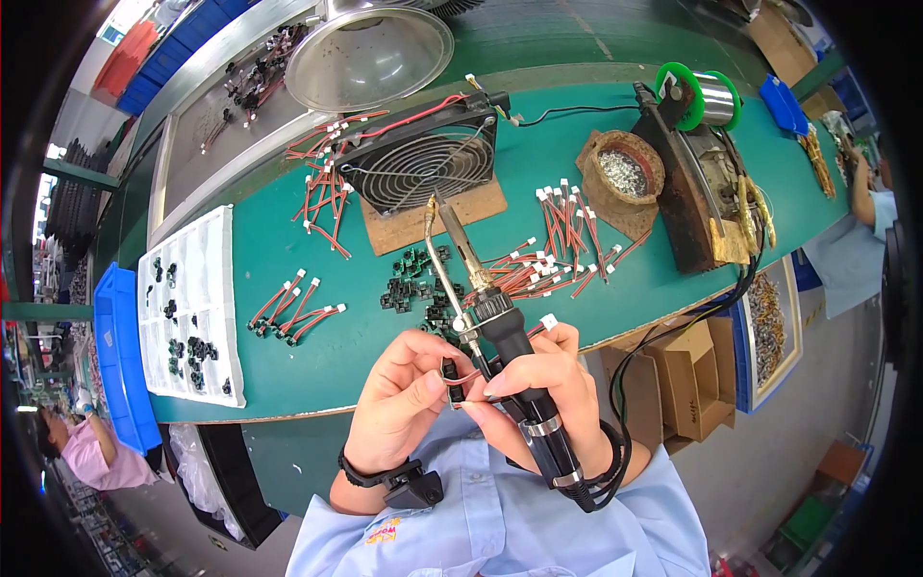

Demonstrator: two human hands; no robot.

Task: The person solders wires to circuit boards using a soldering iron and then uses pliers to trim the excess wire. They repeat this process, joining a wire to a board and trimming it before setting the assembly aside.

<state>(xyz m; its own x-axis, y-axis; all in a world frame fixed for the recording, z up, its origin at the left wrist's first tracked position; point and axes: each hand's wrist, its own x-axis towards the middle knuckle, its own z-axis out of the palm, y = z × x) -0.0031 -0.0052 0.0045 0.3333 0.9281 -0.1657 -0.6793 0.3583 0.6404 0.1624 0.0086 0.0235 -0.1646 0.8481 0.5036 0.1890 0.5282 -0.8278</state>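
Observation:
Close in front of my chest, my left hand point(389, 404) pinches a small black electronic part point(452, 381) between thumb and fingers. My right hand point(562, 385) is wrapped round a black soldering iron point(507, 332), its metal tip pointing away from me and a thin solder-feed tube point(442, 269) running alongside. Red and black wires reach from the black part to my right fingertips, and a white connector point(548, 322) shows just above that hand. Beyond my hands lies a pile of small black-and-green parts point(413, 284). Where the wires meet the part is too small to make out.
A fan point(423, 168) stands on a board at the back. Wired connectors point(538, 274) lie in several bunches on the green table. At right are a solder pot point(625, 173) and a solder spool point(711, 99); at left, a white tray point(207, 279) and blue bin point(120, 356). Other people sit at both sides.

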